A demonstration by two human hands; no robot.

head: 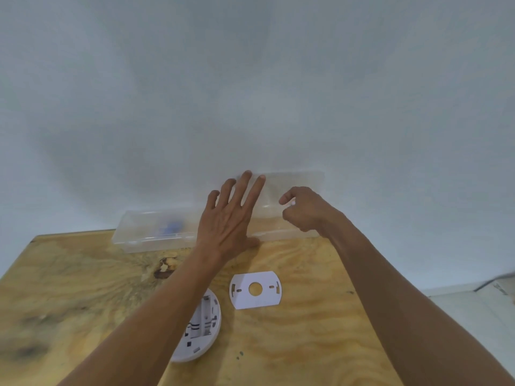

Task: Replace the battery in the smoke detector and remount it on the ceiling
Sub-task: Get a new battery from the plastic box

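Observation:
The white round smoke detector (204, 327) lies back side up on the wooden table (83, 288), partly under my left forearm, with its battery bay showing. Its white mounting plate (255, 289) lies flat to the right of it. At the table's far edge stands a clear plastic box (147, 231) with something blue inside; its clear lid (295, 188) is raised against the wall. My left hand (231, 218) rests flat with fingers spread on the box's middle. My right hand (305, 211) is curled at the lid's right part; whether it grips anything is unclear.
A pale wall (250, 93) rises directly behind the table. At the right, beyond the table's edge, a light floor or ledge (473, 305) shows with a dark cable on it. A dark knot marks the wood near the box.

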